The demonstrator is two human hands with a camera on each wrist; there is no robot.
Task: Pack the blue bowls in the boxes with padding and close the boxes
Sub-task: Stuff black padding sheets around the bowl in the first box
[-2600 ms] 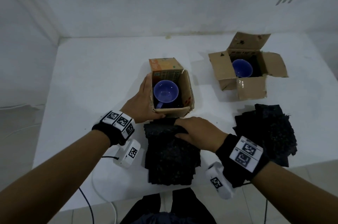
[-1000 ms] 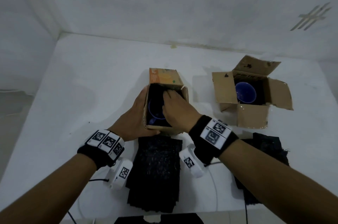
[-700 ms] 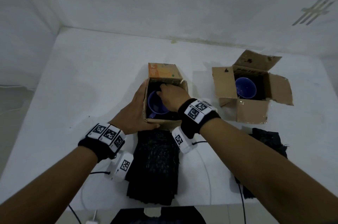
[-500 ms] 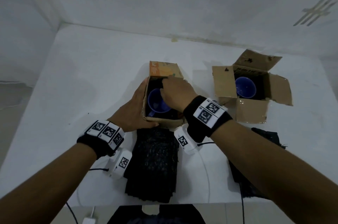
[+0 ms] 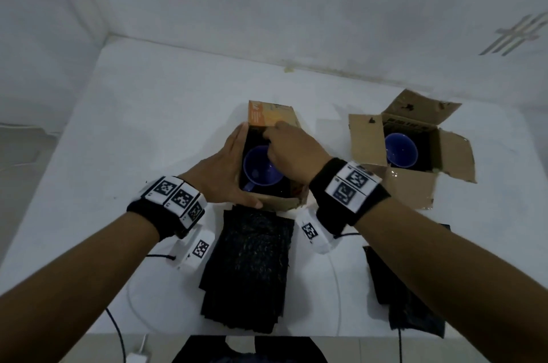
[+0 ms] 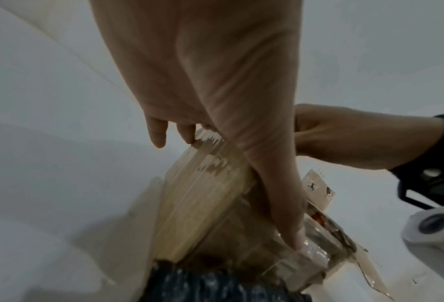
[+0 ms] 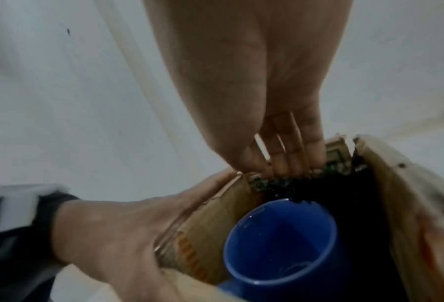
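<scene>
Step in hand: I am tucking a black padding sheet (image 7: 287,187) down along the far wall of the near box (image 5: 278,202), behind the blue bowl (image 5: 259,166).
Right hand (image 5: 292,152): its fingertips (image 7: 284,169) pinch the top edge of the sheet at the far rim; this grip is grasping the padding, not the bowl.
Left hand (image 5: 221,177): it lies along the left outside wall of the box, thumb hooked over the near corner, fingers fairly straight; it braces the box and clenches nothing.
Where the bowl is: inside the near box, upright, toward its left wall, with dark padding at its right and far sides.
How to do it well: I think I should slide the sheet straight down between wall and bowl, and keep the left palm firm so the light box does not slip on the desk (image 5: 148,131).
Risk: if I push too hard, the bowl may tilt, or the worn cardboard may bend.
Still to do: the orange flap (image 5: 267,116) stands open. The far right box (image 5: 412,184) with the second bowl (image 5: 400,149) is also open. Spare padding stack (image 5: 249,270) lies near me.
</scene>
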